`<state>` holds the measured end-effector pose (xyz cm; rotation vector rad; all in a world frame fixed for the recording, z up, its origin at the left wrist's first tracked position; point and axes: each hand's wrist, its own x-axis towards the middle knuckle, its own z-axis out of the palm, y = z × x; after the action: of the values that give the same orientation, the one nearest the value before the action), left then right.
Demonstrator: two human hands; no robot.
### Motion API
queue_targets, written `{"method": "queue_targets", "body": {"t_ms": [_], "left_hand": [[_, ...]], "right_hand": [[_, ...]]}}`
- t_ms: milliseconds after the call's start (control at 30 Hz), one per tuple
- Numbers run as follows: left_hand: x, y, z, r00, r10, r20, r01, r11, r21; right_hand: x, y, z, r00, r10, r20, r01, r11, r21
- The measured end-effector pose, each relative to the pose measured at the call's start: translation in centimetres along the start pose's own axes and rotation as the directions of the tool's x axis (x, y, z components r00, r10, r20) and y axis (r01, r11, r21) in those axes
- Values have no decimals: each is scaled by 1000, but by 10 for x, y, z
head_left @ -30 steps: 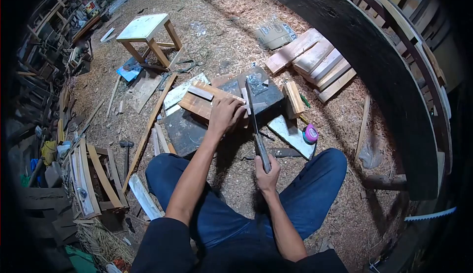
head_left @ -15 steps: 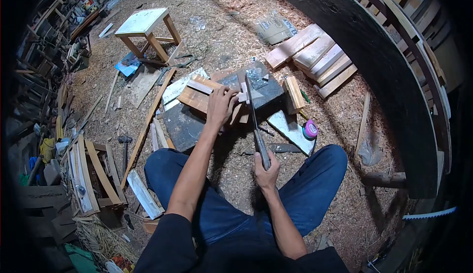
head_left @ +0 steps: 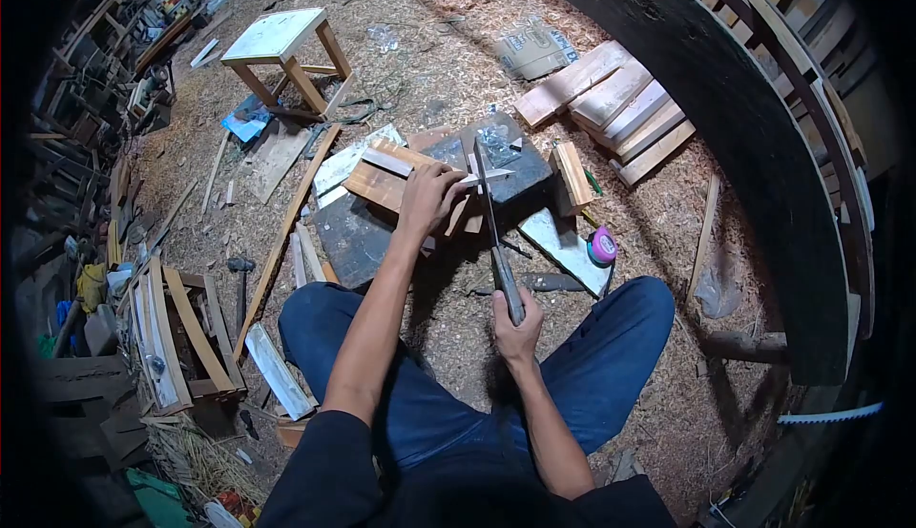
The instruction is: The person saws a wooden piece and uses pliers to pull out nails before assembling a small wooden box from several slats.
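Note:
My left hand (head_left: 426, 202) is closed over a narrow wooden strip (head_left: 391, 163), pressing it on a wooden block (head_left: 370, 187). The pointed end of the strip sticks out to the right. My right hand (head_left: 517, 326) grips the dark handle of a saw (head_left: 492, 232). Its long blade is almost edge-on and crosses the strip just right of my left fingers; no teeth can be made out. Underneath is a dark, worn work block (head_left: 530, 173), with a small offcut (head_left: 516, 144) on top.
A pink tape measure (head_left: 601, 247) lies on a pale board (head_left: 565, 253) by my right knee. An upright wood block (head_left: 572, 177) and stacked planks (head_left: 630, 113) stand to the right. A small stool (head_left: 277, 34) is at the back left, a hammer (head_left: 240, 282) at left.
The saw blade has shifted a little against the strip, and my right hand slightly with it. My left hand stays on the strip. The strip's protruding end looks narrower now.

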<state>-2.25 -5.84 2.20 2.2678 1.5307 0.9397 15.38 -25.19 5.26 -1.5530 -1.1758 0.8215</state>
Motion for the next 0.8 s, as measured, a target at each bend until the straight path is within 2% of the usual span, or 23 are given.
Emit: {"method": "queue_targets", "body": {"t_ms": [333,733,800], "left_hand": [[-3,-1,-1,1000,-21,-3,21,996,86],[4,-15,18,996,-88,-20,86,991,-98],[2,-17,20,996,-88,-30,83,989,-126]], "right_hand": [[2,10,7,999,-9,38,10,999,-33],[3,15,11,998,-32,45,32,999,-20],[2,16,11,997,-52,52,56,995,-88]]}}
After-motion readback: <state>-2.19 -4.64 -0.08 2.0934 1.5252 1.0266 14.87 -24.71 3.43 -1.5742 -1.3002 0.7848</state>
